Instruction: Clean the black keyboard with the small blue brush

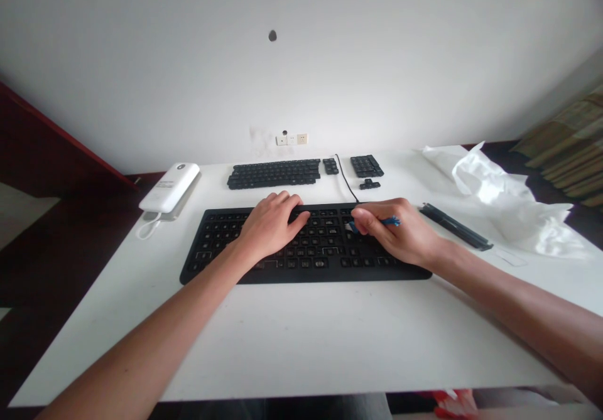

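The right hand (400, 235) has its fingers (362, 214) clamped together on a blue brush (389, 221), bristles down at the keys of a black keyboard (306, 266). The left hand (268, 226) rests on those keys, fingers (287, 201) curved and slightly apart, holding nothing. The keyboard lies on a white table (330, 338). Beyond it sit separate black key blocks (273, 174) and a black cable (346, 178). A black strip (455, 226) lies to the right, beside crumpled white plastic (504, 200); a white power bank (169, 188) lies to the left.
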`<state>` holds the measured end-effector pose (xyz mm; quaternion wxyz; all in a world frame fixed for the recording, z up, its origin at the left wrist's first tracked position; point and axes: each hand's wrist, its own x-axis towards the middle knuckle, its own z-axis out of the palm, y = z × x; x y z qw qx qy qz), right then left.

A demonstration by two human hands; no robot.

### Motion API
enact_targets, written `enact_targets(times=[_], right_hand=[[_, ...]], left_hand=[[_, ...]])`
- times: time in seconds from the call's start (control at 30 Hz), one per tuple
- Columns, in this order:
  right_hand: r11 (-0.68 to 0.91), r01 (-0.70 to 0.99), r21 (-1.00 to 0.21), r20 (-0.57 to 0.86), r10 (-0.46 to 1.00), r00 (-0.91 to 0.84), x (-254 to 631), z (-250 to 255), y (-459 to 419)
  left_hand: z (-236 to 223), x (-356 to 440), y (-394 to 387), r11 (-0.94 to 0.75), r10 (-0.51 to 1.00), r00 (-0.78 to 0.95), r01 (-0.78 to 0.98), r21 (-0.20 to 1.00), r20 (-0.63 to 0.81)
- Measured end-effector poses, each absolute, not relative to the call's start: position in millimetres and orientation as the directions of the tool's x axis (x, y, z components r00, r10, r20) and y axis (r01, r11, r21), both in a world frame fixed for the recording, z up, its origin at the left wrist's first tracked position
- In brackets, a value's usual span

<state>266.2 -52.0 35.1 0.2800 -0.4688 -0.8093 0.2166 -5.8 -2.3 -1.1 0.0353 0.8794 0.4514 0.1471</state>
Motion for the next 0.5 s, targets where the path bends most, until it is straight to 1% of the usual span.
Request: enact_targets(times=[0.1,0.23,0.37,0.5], right_hand=[[0.465,0.645,-0.606,0.282,0.884,-0.372,265.8,34.3,-52.0],[0.463,0.648,-0.605,0.254,0.884,-0.394,267.2,33.2,-51.2],[0.470,0.630,-0.619,0.308,0.882,-0.356,268.6,32.0,-49.3],[0.465,0.600,-0.651,0.254,0.878,-0.406,268.0,29.3,-45.5]], left_hand=[[-1.2,-6.0,-2.1,-0.590,0.803,0.550,0.786,0.183,0.228],[0.2,-5.7,-2.2,-0.586,0.807,0.549,0.788,0.187,0.219],[1.0,-5.2,-2.5,-0.583,0.810,0.546,0.789,0.195,0.214],[-0.2,-5.1,-2.0,-0.586,0.808,0.547,0.784,0.206,0.219]])
